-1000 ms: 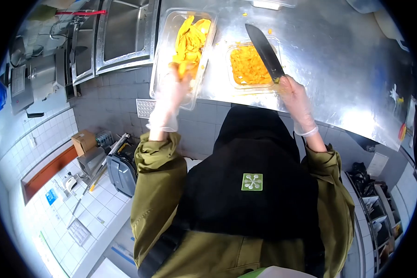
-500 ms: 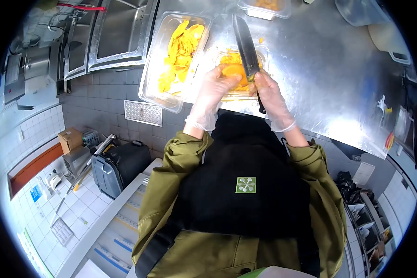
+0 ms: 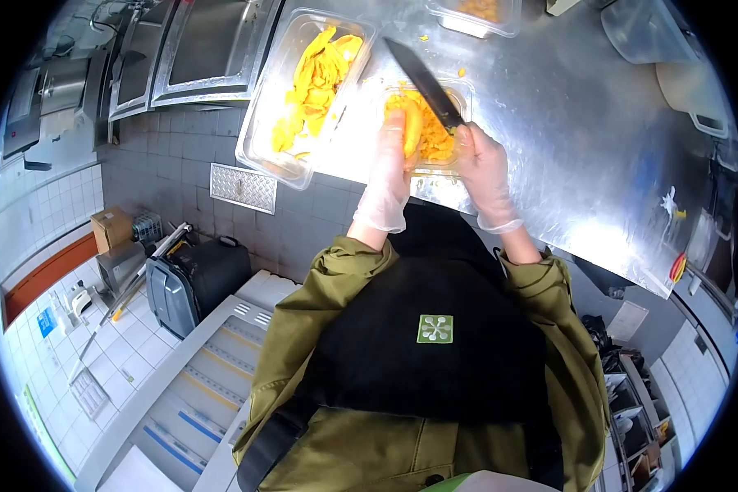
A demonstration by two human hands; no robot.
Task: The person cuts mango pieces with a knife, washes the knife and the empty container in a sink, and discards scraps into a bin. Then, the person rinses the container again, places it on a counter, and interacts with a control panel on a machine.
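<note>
My left hand (image 3: 389,168), in a clear glove, is closed round a peeled orange-yellow piece of fruit (image 3: 413,131) that looks like mango. It holds the piece upright over the left part of a clear plastic tub (image 3: 467,92). Small chopped bits of the same fruit (image 3: 439,141) lie in that tub. The gloved right hand (image 3: 484,164) grips the handle of a broad dark kitchen knife (image 3: 425,84). Its blade slants up and left across the tub, apart from the held fruit.
Left of the tub, a long clear container (image 3: 258,102) holds yellow-orange slices or peelings (image 3: 320,82). Another clear container (image 3: 500,20) stands at the back of the steel table (image 3: 566,148). Plastic jugs (image 3: 689,90) are at the right, steel sinks (image 3: 209,53) at the left.
The left hand has turned the fruit from lying flat to upright. The knife has moved off the fruit, its tip swinging left and its handle shifting slightly right.
</note>
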